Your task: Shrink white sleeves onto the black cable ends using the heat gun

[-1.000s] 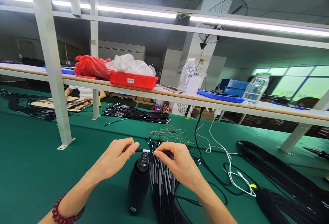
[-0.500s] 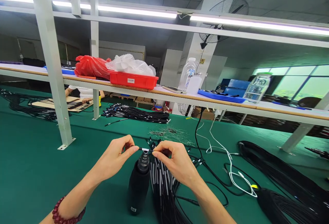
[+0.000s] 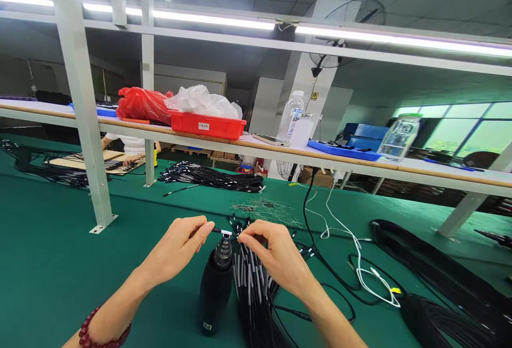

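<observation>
A thin black cable with a white sleeve (image 3: 226, 233) is stretched between my two hands. My left hand (image 3: 184, 241) pinches its left end between thumb and fingers. On the other side, my right hand (image 3: 272, 247) pinches the cable just right of the white part. Directly under the sleeve is the ribbed nozzle of a black heat gun (image 3: 216, 289), upright on the green table; whether nozzle and sleeve touch, I cannot tell. Beside it lies a bundle of black cables with grey sleeves (image 3: 252, 278), partly hidden behind my right hand.
Behind are loose thin wires (image 3: 268, 209) and another black cable bundle (image 3: 212, 176). White cords (image 3: 360, 262) and coiled black cables (image 3: 440, 294) lie at right. A shelf (image 3: 264, 144) with a red bin (image 3: 208, 124) crosses above. A co-worker's hand (image 3: 134, 160) shows far left.
My left hand has shifted slightly left and down, and the cable's left end shows more from its fingers. The right hand and heat gun look nearly unmoved.
</observation>
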{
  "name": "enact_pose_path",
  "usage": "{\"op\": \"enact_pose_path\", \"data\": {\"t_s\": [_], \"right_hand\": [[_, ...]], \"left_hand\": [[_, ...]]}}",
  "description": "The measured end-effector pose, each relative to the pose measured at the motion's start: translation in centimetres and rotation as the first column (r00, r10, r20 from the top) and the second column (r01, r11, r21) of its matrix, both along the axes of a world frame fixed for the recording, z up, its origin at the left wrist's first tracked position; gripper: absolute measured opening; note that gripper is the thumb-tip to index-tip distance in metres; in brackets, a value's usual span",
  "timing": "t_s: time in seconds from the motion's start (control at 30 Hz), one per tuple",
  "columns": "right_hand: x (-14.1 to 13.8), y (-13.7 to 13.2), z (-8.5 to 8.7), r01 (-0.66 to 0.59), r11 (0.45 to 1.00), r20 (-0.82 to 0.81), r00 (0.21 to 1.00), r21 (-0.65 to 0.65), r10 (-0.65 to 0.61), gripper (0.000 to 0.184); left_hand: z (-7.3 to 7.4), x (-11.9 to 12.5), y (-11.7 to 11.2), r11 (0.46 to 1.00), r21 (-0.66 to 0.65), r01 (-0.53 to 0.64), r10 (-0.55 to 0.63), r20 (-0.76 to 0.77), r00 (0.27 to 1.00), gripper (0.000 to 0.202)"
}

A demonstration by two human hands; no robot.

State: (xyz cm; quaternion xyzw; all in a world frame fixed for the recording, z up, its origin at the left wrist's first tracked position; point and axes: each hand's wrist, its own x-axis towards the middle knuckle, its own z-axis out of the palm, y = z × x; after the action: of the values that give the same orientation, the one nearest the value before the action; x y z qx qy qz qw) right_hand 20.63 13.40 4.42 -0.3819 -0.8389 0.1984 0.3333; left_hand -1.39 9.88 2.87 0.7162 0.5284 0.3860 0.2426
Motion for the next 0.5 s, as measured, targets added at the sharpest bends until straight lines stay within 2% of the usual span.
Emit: {"op": "enact_pose_path", "data": {"t_s": [0.17, 0.5], "right_hand": [[-0.13, 0.08, -0.03, 0.0, 1.0, -0.004, 1.0, 0.015, 0.0, 0.023], [-0.33, 0.56, -0.4, 0.026, 1.0, -0.034, 0.999, 0.002, -0.026, 0.016]], "left_hand": [[-0.14, -0.09, 0.16, 1.0, -0.002, -0.015, 0.015, 0.043, 0.999, 0.053], [0.22, -0.11, 0.03, 1.0, 0.007, -0.007, 0.007, 0.016, 1.0, 0.039]]}}
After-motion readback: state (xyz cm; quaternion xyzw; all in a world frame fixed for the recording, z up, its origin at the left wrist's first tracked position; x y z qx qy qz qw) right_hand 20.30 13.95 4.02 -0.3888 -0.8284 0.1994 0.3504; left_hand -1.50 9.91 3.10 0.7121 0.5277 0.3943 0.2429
